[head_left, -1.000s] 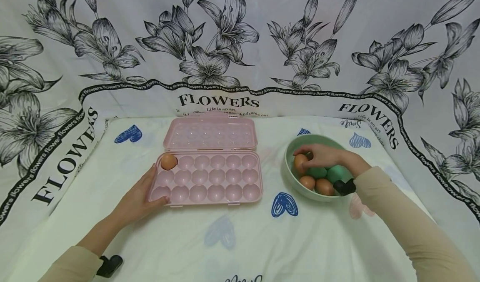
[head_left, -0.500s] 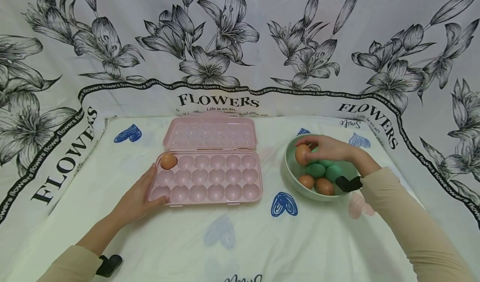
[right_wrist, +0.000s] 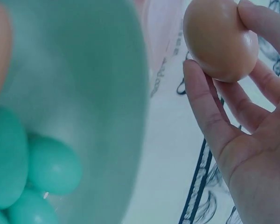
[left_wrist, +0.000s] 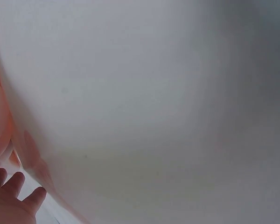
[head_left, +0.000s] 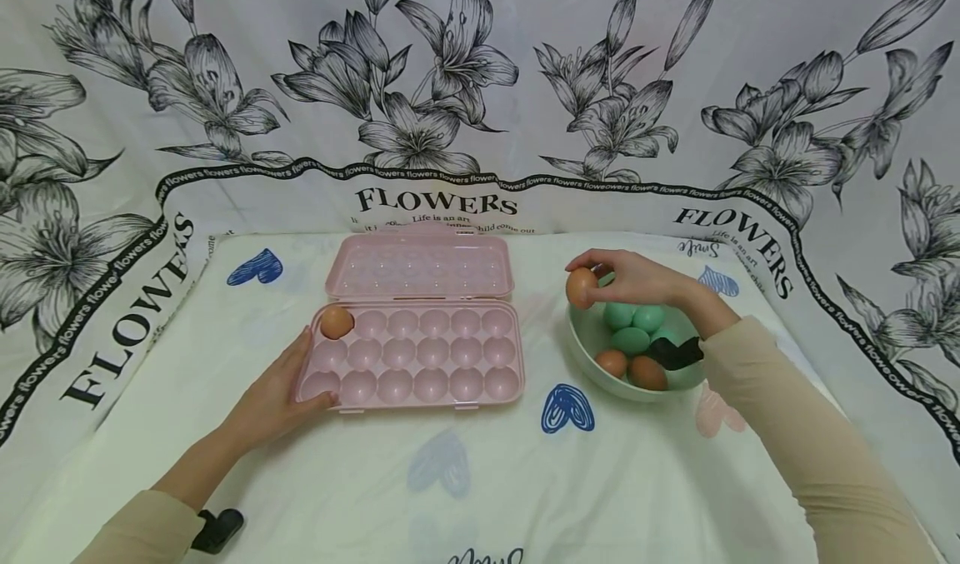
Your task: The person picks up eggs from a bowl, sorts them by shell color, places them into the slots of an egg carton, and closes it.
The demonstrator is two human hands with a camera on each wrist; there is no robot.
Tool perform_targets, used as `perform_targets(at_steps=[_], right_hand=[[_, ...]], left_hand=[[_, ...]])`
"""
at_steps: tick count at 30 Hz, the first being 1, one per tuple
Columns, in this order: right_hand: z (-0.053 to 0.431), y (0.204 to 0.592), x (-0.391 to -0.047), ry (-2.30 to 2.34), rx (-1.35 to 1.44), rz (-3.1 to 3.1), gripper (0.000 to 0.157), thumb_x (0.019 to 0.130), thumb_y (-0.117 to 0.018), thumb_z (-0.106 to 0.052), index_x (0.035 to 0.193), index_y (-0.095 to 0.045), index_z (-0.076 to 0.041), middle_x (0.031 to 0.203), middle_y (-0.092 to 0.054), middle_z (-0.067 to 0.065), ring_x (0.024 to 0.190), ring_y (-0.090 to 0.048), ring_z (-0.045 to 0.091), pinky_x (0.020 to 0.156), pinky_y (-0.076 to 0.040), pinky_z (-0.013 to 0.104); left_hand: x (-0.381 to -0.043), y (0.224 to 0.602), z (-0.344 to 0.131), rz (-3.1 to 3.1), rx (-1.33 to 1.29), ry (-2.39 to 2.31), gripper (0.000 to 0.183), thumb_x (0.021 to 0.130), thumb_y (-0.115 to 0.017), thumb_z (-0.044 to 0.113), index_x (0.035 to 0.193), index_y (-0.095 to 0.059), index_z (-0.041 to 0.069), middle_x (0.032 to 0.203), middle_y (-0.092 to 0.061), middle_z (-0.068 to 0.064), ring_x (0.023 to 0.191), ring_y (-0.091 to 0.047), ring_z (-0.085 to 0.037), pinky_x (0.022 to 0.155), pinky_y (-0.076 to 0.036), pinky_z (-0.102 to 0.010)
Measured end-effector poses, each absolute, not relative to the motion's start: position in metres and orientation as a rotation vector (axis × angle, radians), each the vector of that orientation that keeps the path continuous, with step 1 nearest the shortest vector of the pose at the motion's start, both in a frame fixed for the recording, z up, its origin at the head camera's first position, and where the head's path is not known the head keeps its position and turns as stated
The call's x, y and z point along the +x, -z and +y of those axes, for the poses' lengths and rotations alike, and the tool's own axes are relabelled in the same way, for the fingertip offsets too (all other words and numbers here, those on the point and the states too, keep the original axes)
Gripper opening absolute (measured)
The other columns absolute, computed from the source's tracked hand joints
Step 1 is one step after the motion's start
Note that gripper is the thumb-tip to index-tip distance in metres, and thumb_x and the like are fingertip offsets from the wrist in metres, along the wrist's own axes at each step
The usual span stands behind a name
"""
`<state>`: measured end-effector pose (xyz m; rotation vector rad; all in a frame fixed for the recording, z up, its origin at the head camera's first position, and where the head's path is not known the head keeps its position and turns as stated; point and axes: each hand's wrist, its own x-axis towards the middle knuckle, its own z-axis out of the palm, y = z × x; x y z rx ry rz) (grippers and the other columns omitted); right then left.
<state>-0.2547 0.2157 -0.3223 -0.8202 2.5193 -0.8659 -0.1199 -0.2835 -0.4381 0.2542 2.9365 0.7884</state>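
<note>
In the head view my right hand [head_left: 637, 279] pinches a brown egg [head_left: 581, 287] between thumb and fingertips, above the far left rim of a pale green bowl [head_left: 588, 364]. Up close in the right wrist view, that same brown egg [right_wrist: 221, 39] is clear of the bowl. Green eggs [head_left: 632, 341] and two more brown eggs [head_left: 647, 373] lie inside the bowl. My left hand [head_left: 273, 397] rests against the left side of a pink egg tray [head_left: 431, 406], its fingers straight and thumb at the front corner. One brown egg [head_left: 337, 322] sits in the tray's far left cup.
The tray's lid [head_left: 420, 266] lies folded back behind it. White cloth with printed hearts [head_left: 567, 408] covers the table. A flower-printed curtain [head_left: 442, 131] rises at the back.
My right hand has lifted the brown egg out of the bowl and moved it up and left to above the rim. My left hand and the tray have stayed in place.
</note>
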Motion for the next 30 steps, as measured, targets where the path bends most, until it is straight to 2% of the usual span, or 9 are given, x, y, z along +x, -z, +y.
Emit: perform_targets(at_steps=[7, 13, 19, 30], right_hand=[[0.185, 0.318, -0.262, 0.914, -0.872, 2.514, 0.045, 0.082, -0.069, -0.026, 0.123, -0.054, -0.02, 0.122, -0.056, 0.0, 0.109, -0.055, 0.021, 0.088, -0.051, 0.03], [0.157, 0.32, -0.267, 0.958, -0.932, 2.489, 0.045, 0.08, -0.071, -0.019, 0.121, -0.055, -0.013, 0.119, -0.056, 0.005, 0.108, -0.056, 0.023, 0.086, -0.052, 0.028], [0.128, 0.328, -0.272, 0.921, -0.988, 2.474, 0.043, 0.078, -0.07, -0.015, 0.119, -0.056, -0.013, 0.116, -0.057, 0.003, 0.103, -0.058, 0.02, 0.083, -0.052, 0.025], [0.068, 0.342, -0.274, 0.86, -1.187, 2.462, 0.041, 0.077, -0.069, -0.013, 0.116, -0.057, -0.007, 0.115, -0.06, 0.005, 0.099, -0.056, 0.017, 0.089, -0.049, 0.033]], left_hand=[[-0.12, 0.438, -0.284, 2.938, 0.261, -0.801, 0.109, 0.076, -0.065, 0.058, 0.149, 0.001, 0.01, 0.153, -0.011, -0.021, 0.135, -0.018, -0.045, 0.101, -0.026, -0.064], [-0.12, 0.44, -0.285, 2.941, 0.276, -0.817, 0.109, 0.076, -0.065, 0.057, 0.149, 0.0, 0.009, 0.152, -0.012, -0.021, 0.135, -0.018, -0.045, 0.102, -0.025, -0.063], [-0.121, 0.444, -0.286, 2.966, 0.324, -0.841, 0.109, 0.076, -0.067, 0.054, 0.148, 0.0, 0.008, 0.152, -0.013, -0.022, 0.135, -0.02, -0.045, 0.102, -0.026, -0.062], [-0.12, 0.444, -0.286, 2.969, 0.349, -0.86, 0.108, 0.077, -0.068, 0.052, 0.148, 0.0, 0.008, 0.152, -0.013, -0.022, 0.135, -0.02, -0.045, 0.101, -0.026, -0.063]])
